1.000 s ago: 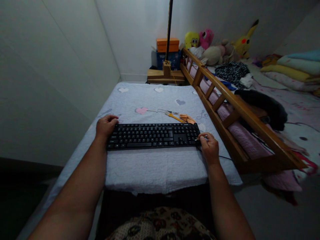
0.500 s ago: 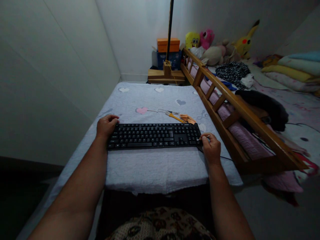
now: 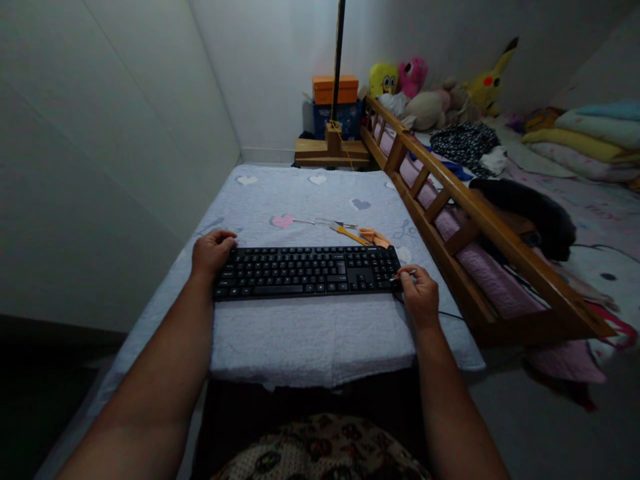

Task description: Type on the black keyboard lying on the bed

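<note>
Work appears underway: right hand (image 3: 421, 293) pinches thin stick (image 3: 395, 277) at keyboard (image 3: 295, 272); left hand (image 3: 212, 252) at corner, grip unclear; remaining extent indeterminable.

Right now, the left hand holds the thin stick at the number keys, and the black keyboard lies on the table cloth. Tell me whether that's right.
Not quite: it's the wrong hand. The head view shows the right hand holding the thin stick at the number keys. The left hand is at the other end of the black keyboard, which does lie on the table cloth.
</note>
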`<state>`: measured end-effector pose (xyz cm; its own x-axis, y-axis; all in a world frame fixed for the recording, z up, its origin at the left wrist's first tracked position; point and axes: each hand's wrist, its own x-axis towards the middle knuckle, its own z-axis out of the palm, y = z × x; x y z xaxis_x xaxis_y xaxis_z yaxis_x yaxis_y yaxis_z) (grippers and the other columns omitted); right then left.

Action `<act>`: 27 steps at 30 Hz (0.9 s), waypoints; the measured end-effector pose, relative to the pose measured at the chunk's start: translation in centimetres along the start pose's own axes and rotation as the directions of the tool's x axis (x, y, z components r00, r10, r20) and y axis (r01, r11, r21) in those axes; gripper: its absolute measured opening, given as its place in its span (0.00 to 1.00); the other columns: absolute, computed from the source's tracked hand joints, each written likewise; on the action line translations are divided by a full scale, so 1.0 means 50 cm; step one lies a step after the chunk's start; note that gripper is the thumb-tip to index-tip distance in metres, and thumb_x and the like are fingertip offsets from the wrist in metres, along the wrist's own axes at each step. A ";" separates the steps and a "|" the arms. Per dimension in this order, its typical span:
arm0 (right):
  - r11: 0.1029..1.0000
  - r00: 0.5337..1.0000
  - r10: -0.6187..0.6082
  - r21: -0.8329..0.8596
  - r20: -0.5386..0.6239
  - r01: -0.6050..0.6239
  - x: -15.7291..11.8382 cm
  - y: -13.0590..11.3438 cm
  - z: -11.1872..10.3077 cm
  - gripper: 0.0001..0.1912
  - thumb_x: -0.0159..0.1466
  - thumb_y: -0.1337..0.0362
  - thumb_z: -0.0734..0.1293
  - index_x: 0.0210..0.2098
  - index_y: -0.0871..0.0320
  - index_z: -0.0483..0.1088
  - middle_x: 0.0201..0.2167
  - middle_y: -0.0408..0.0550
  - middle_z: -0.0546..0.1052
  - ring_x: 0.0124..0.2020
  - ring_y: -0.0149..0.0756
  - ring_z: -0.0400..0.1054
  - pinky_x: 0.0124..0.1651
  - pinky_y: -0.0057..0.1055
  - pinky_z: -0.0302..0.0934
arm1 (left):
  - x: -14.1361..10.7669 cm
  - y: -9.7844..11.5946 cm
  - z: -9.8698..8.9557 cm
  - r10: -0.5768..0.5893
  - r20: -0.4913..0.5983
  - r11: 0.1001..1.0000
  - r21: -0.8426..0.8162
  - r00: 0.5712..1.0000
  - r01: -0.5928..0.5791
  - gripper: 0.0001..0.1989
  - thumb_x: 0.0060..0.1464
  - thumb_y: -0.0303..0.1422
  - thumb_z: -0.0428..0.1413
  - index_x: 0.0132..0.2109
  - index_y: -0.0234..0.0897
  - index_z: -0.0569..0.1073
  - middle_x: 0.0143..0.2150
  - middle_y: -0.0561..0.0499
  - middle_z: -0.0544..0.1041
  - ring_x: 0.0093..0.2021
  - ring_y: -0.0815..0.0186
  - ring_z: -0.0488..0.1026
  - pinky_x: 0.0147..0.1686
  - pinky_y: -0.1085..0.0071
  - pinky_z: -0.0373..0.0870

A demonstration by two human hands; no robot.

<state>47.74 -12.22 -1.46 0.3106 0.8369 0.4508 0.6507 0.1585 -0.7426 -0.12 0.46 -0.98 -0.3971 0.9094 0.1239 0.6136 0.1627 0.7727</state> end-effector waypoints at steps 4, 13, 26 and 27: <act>1.000 1.000 0.004 0.002 -0.012 -0.004 0.000 0.000 -0.001 0.10 0.64 0.58 0.64 0.31 0.52 0.74 0.30 0.46 0.79 0.37 0.44 0.73 0.46 0.41 0.65 | 0.004 -0.007 0.001 0.002 0.008 1.000 -0.004 1.000 -0.002 0.13 0.43 0.39 0.57 0.36 0.41 0.79 0.33 0.49 0.81 0.37 0.56 0.76 0.42 0.63 0.73; 1.000 0.999 0.027 -0.013 -0.032 -0.027 0.001 0.008 -0.004 0.09 0.64 0.59 0.63 0.31 0.53 0.74 0.29 0.45 0.79 0.36 0.44 0.73 0.46 0.41 0.65 | 0.000 0.002 -0.002 -0.005 0.005 1.000 -0.014 1.000 0.005 0.12 0.43 0.38 0.57 0.36 0.41 0.79 0.33 0.50 0.81 0.37 0.56 0.77 0.44 0.62 0.74; 0.997 0.997 0.030 -0.068 -0.073 -0.035 0.004 0.008 -0.006 0.09 0.62 0.59 0.63 0.31 0.54 0.74 0.29 0.46 0.78 0.37 0.45 0.72 0.46 0.41 0.64 | 0.001 0.004 -0.001 -0.003 0.000 1.000 0.004 1.000 0.003 0.12 0.43 0.37 0.56 0.36 0.40 0.79 0.33 0.50 0.80 0.38 0.56 0.77 0.44 0.64 0.73; 0.997 0.997 0.029 -0.074 -0.076 -0.035 0.004 0.009 -0.006 0.09 0.62 0.59 0.63 0.31 0.54 0.73 0.29 0.47 0.78 0.37 0.45 0.73 0.46 0.41 0.64 | 0.002 0.004 -0.001 -0.001 0.000 1.000 0.007 1.000 0.001 0.12 0.43 0.37 0.56 0.35 0.41 0.79 0.33 0.50 0.80 0.38 0.56 0.77 0.43 0.64 0.73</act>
<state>48.30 -12.15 -1.55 0.3814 0.7987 0.4655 0.6890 0.0902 -0.7191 -0.06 0.54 -0.78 -0.3979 0.9092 0.1227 0.6178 0.1667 0.7685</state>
